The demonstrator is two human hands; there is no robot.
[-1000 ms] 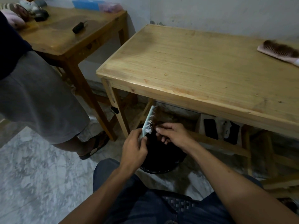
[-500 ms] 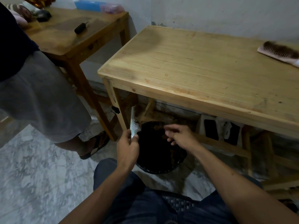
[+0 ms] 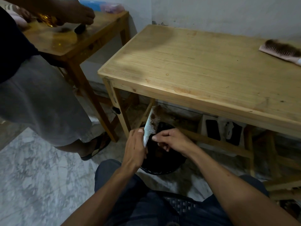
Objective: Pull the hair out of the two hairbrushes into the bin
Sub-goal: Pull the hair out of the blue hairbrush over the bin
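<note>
My left hand (image 3: pixel 136 144) grips the handle of a pale blue hairbrush (image 3: pixel 150 123), held upright over the black bin (image 3: pixel 162 167) on the floor under the table edge. Brown hair clings to the top of its bristles. My right hand (image 3: pixel 169 139) is beside the brush's lower bristles, thumb and forefinger pinched together at them; whether they hold hair I cannot tell. A second, pink hairbrush (image 3: pixel 281 50) full of brown hair lies on the far right of the wooden table (image 3: pixel 195 70).
Another person (image 3: pixel 32 88) in grey shorts stands at the left, a hand (image 3: pixel 76 13) over a second wooden table (image 3: pixel 68 44) with small objects. Dark items lie in a white box (image 3: pixel 223 129) under the near table. Marble floor (image 3: pixel 40 185) spreads left.
My right hand has come back from over the bin to the brush's bristles. The brush has turned so its bristles face right. The other person's hand has come over the far table.
</note>
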